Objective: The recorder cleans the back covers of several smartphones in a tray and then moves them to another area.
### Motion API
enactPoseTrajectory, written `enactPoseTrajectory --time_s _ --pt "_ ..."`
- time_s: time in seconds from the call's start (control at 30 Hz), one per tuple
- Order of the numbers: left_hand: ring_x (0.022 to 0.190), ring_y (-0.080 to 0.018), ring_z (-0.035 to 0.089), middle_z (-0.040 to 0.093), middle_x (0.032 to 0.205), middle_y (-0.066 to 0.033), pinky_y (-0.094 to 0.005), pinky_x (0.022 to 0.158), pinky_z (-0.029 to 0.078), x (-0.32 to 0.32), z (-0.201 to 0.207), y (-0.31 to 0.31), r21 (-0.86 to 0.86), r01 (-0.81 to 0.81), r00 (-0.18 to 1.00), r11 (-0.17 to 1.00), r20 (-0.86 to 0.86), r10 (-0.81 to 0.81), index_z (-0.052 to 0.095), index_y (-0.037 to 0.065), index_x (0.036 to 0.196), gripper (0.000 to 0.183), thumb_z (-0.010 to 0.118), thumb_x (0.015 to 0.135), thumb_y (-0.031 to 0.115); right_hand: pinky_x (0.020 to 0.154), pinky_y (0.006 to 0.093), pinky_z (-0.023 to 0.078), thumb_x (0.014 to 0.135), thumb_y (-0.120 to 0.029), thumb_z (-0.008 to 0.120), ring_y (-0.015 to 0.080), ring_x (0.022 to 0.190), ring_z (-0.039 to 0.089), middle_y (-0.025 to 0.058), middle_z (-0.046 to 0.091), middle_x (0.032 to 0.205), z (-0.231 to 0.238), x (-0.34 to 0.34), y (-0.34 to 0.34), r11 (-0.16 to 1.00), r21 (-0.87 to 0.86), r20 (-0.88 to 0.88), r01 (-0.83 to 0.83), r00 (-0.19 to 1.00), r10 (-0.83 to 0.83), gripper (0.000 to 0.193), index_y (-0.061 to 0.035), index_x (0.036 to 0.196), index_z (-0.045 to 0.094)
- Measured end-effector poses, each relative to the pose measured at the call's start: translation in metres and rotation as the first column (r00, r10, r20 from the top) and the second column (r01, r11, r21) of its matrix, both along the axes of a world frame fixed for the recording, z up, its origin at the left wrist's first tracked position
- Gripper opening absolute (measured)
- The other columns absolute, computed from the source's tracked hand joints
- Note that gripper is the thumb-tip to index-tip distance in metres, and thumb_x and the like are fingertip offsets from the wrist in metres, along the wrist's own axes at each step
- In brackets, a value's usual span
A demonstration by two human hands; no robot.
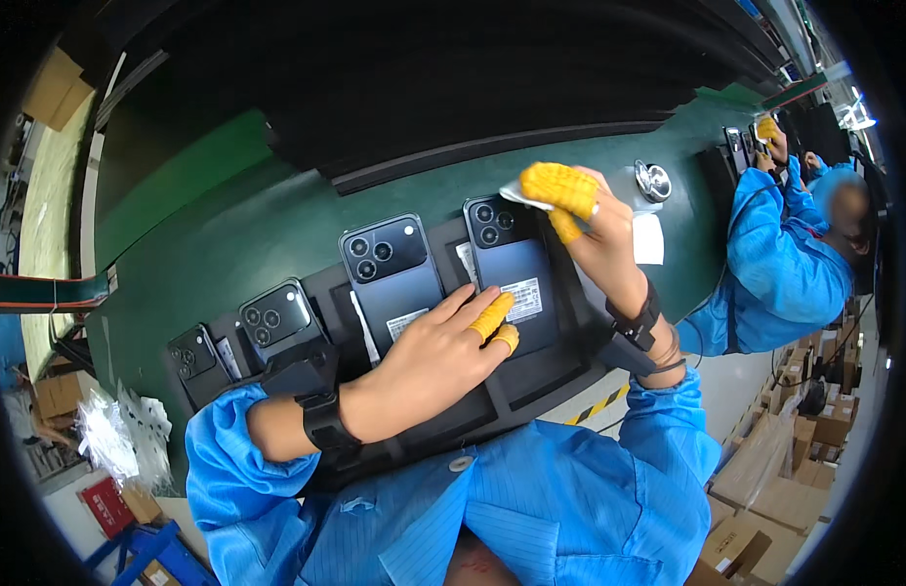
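Several dark blue smartphones lie back up in a row in a black foam tray (555, 376). My left hand (438, 347) lies on them with fingers stretched out, yellow cots on two of them. Its fingertips touch the rightmost phone (512, 256), beside a white label, and its palm covers part of the neighbouring phone (392, 278). My right hand (599, 230), also in yellow finger cots, pinches a folded white wipe (517, 194) at the camera corner of the rightmost phone. Further left are another phone (277, 314) and a phone at the tray's end (196, 356).
A round metal dish (653, 182) and a white paper sheet (649, 240) are on the green bench (219, 234) to the right. Black panels rise behind it. At far right a co-worker (785, 244) in blue handles phones. Cardboard boxes (765, 488) stand below.
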State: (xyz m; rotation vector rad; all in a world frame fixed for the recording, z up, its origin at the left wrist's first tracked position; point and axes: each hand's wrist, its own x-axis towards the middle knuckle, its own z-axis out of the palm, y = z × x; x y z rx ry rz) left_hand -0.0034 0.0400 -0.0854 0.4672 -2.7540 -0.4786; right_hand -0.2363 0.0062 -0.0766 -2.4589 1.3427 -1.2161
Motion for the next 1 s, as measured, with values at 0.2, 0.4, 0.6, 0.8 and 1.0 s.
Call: enactPoseTrajectory --time_s 0.2,0.4,0.6,0.8,1.0 --pt "0.117 -0.0351 0.051 0.055 0.122 -0.0220 -0.0422 0.104 0.037 0.003 0.001 0.001 0.008 0.007 1.000 1.000 0.022 -0.007 0.061 0.004 0.100 0.022 0.058 0.082 0.016 0.094 0.0420 0.046 0.067 -0.001 0.069 0.0236 0.068 0.064 0.0132 0.066 0.073 -0.020 0.019 -0.003 0.982 0.068 -0.139 -0.174 0.973 0.183 0.011 -0.0005 0.078 0.069" --pt "0.117 -0.0350 0.051 0.055 0.122 -0.0214 -0.0426 0.104 0.037 0.002 0.002 0.001 0.005 0.006 1.000 1.000 0.020 -0.006 0.061 0.004 0.101 0.022 0.058 0.082 0.016 0.091 0.0416 0.046 0.063 -0.003 0.068 0.0210 0.070 0.064 0.0108 0.068 0.077 -0.014 -0.007 0.006 0.978 0.063 -0.094 -0.197 0.975 0.203 0.013 -0.0025 0.076 0.069" --pt "0.117 -0.0352 0.051 0.055 0.123 -0.0214 -0.0426 0.103 0.039 0.001 0.000 0.000 0.018 0.004 1.000 1.000 0.001 -0.004 0.061 0.004 0.101 0.022 0.058 0.082 0.015 0.092 0.0415 0.045 0.069 0.004 0.065 0.0251 0.085 0.066 0.0093 0.069 0.092 -0.005 -0.002 -0.004 0.999 0.029 -0.055 -0.018 0.998 0.020 0.021 -0.0036 0.088 0.069" --pt "0.116 -0.0347 0.052 0.055 0.122 -0.0220 -0.0408 0.103 0.039 0.000 0.003 0.001 0.031 -0.004 1.000 1.000 0.011 0.004 0.061 0.004 0.099 0.020 0.057 0.082 0.015 0.096 0.0400 0.045 0.068 0.000 0.070 0.0249 0.080 0.066 0.0121 0.068 0.077 -0.014 0.011 -0.004 0.991 0.046 -0.163 -0.129 0.977 0.135 0.016 -0.0011 0.084 0.070" --pt "0.116 -0.0341 0.052 0.056 0.120 -0.0220 -0.0404 0.103 0.039 -0.001 0.003 0.001 0.020 -0.002 1.000 1.000 -0.004 0.002 0.061 0.003 0.097 0.020 0.058 0.081 0.014 0.094 0.0405 0.046 0.066 0.000 0.070 0.0227 0.077 0.066 0.0118 0.067 0.079 -0.017 -0.003 0.029 0.998 0.052 -0.212 -0.039 0.976 0.049 0.017 -0.0013 0.083 0.070"
